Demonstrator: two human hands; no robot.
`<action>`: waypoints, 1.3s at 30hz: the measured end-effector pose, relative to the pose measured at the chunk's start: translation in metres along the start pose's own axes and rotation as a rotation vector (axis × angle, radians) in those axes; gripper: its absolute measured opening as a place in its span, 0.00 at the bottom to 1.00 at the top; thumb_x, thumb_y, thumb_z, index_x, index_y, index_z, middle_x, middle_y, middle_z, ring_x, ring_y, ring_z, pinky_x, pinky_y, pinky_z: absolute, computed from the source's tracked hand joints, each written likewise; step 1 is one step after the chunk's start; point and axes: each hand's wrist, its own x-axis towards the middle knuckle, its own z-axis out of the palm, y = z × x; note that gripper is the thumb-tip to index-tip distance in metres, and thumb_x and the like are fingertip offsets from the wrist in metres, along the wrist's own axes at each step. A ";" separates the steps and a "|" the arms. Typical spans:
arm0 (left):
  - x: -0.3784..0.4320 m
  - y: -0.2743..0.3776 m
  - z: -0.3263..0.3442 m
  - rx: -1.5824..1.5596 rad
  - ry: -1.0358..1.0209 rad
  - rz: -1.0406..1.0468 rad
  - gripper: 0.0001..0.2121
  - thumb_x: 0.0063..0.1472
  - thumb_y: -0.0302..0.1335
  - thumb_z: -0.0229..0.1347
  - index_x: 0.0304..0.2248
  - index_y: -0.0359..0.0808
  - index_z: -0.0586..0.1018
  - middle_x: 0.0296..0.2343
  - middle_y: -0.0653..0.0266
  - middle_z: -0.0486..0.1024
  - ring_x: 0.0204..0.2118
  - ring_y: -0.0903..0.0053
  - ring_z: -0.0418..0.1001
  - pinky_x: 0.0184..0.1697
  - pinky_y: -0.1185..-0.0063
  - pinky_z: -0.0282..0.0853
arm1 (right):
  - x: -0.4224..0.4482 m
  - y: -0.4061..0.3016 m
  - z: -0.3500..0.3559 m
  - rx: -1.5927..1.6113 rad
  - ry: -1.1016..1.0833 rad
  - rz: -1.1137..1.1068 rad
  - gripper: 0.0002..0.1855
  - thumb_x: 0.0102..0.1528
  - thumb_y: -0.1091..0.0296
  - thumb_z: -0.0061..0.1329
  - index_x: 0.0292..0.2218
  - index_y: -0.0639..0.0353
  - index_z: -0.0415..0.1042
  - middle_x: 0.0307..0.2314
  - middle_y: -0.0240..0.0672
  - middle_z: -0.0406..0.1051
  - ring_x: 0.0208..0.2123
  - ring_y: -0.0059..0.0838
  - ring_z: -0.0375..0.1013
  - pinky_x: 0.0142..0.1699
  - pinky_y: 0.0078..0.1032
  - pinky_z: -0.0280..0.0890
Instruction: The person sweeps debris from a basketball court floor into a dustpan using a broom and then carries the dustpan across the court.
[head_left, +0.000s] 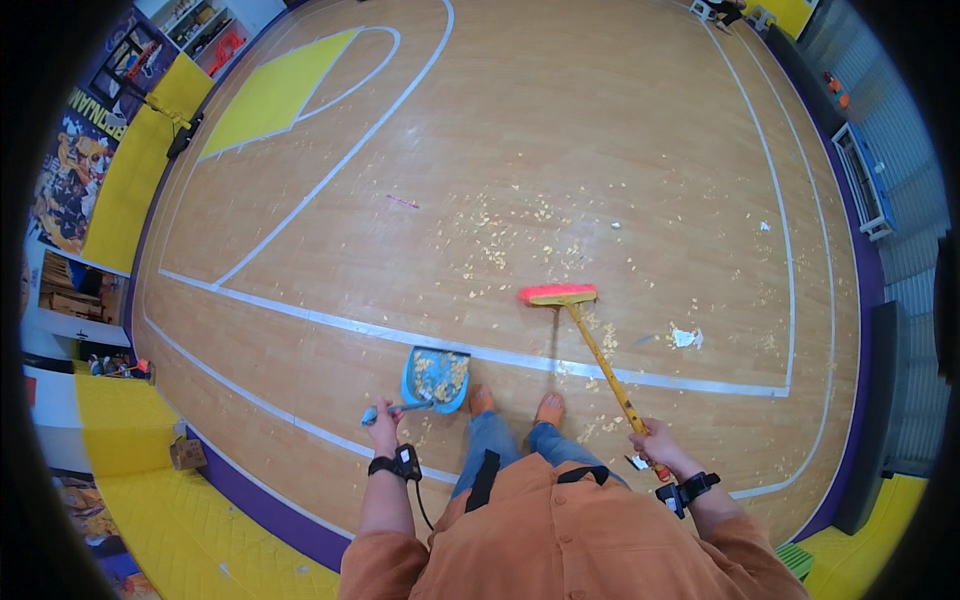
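Note:
My left hand (385, 426) grips the handle of a blue dustpan (411, 379), whose pan holds many pale yellow flakes (442, 371). The dustpan is at the white court line, left of my feet. In my right hand (658, 444) is the yellow handle of a broom (606, 364). Its pink bristle head (559, 291) is out ahead of my feet, beyond the white line; whether it touches the floor I cannot tell. Loose flakes (491, 255) lie scattered past the broom head, and others trail along the right of its handle.
Crumpled white paper (685, 338) lies right of the broom, with smaller scraps beyond. A thin purple strip (403, 201) is on the wooden floor ahead. Yellow padding (120, 195) lines the left wall; a bench (862, 180) stands at right. A seated person (726, 10) is far off.

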 end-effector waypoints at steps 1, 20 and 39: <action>0.003 0.003 0.009 0.016 -0.040 0.012 0.11 0.57 0.34 0.50 0.27 0.33 0.68 0.24 0.62 0.70 0.18 0.80 0.69 0.20 0.83 0.70 | 0.002 -0.004 0.001 0.029 -0.010 -0.019 0.07 0.50 0.73 0.44 0.33 0.61 0.62 0.14 0.26 0.60 0.10 0.15 0.56 0.13 0.15 0.51; 0.108 0.037 0.148 0.212 -0.323 -0.026 0.09 0.57 0.32 0.50 0.27 0.35 0.69 0.22 0.65 0.70 0.19 0.82 0.69 0.23 0.83 0.70 | 0.101 -0.131 0.076 -0.201 0.167 -0.066 0.20 0.50 0.68 0.44 0.45 0.60 0.61 0.14 0.26 0.60 0.10 0.15 0.57 0.14 0.16 0.54; 0.151 0.069 0.171 0.204 -0.392 -0.009 0.08 0.58 0.31 0.49 0.26 0.35 0.68 0.22 0.64 0.68 0.19 0.81 0.69 0.21 0.83 0.70 | 0.054 -0.170 0.106 -0.295 0.167 -0.013 0.21 0.47 0.68 0.47 0.43 0.65 0.63 0.22 0.43 0.69 0.22 0.30 0.67 0.29 0.28 0.63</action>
